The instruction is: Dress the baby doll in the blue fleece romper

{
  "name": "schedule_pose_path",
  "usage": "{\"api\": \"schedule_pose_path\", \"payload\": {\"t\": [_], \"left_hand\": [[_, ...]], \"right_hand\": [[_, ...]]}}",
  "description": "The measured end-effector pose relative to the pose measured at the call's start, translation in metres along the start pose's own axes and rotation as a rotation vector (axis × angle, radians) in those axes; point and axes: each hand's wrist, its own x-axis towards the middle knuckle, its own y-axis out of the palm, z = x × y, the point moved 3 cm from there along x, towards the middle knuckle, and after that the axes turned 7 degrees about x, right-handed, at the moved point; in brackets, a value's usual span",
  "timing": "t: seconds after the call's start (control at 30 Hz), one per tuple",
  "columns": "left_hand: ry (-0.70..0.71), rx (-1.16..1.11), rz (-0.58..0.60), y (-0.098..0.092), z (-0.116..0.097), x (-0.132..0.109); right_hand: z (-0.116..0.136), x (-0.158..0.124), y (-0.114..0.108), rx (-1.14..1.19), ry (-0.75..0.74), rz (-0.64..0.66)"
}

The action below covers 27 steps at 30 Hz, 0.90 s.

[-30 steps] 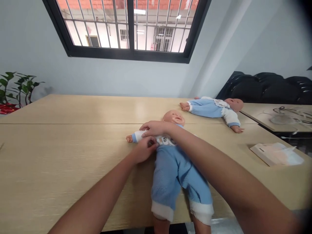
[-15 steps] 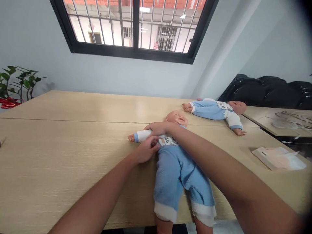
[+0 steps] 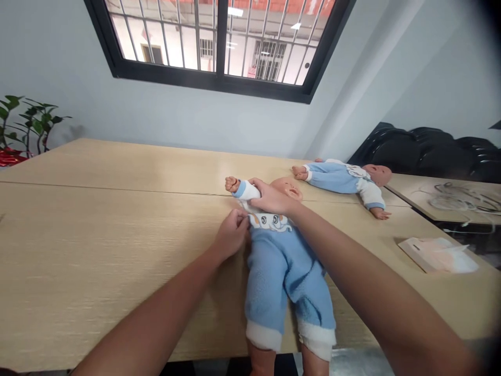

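Observation:
A baby doll in a blue and white outfit lies face up on the table, its legs toward me and its feet out of view. My right hand is closed round the upper part of the doll's raised white sleeve, near its head. The small doll fist points up and left. At the doll's side, my left hand pinches the edge of the white top, just below the armpit. Its fingertips are partly hidden. My right forearm covers the doll's other arm.
A second doll in like clothes lies at the back right. An open tissue pack rests on the table at the right. Farther off are coiled cables, stacked black chairs and a potted plant.
My right hand has raised the doll's arm from the table, so its fist points upward. My left hand has moved slightly up along the doll's side, its fingers now pinched together.

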Motion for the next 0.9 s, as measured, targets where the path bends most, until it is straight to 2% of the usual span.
{"api": "schedule_pose_path", "payload": {"t": [0.13, 0.2, 0.27, 0.4, 0.47, 0.53, 0.67, 0.7, 0.77, 0.9], "left_hand": [[0.016, -0.026, 0.325, 0.002, 0.003, -0.001], [0.004, 0.039, 0.385, 0.001, 0.006, -0.002], [-0.003, 0.049, 0.302, 0.000, 0.007, -0.001], [0.012, -0.081, -0.006, 0.000, 0.003, 0.002], [0.032, -0.115, -0.088, 0.002, -0.002, 0.002], [0.045, -0.126, -0.088, 0.002, -0.005, 0.000], [0.046, -0.076, 0.125, 0.001, -0.007, -0.003], [0.044, -0.054, 0.142, -0.001, -0.007, -0.003], [0.038, -0.010, 0.053, -0.007, -0.006, -0.002], [-0.003, 0.097, -0.253, -0.012, -0.009, -0.003]], "right_hand": [[-0.006, -0.013, -0.006, 0.135, -0.019, -0.057], [-0.008, -0.016, -0.006, 0.165, -0.022, -0.048], [-0.007, -0.018, -0.005, 0.194, -0.043, -0.038], [-0.007, -0.023, -0.010, 0.294, -0.085, -0.080], [-0.011, -0.026, -0.014, 0.388, -0.100, -0.125], [-0.017, -0.028, -0.020, 0.492, -0.109, -0.193], [-0.025, -0.035, -0.027, 0.582, -0.105, -0.322], [-0.026, -0.037, -0.027, 0.582, -0.109, -0.339], [-0.026, -0.041, -0.028, 0.562, -0.127, -0.361], [-0.022, -0.048, -0.026, 0.448, -0.178, -0.363]]}}
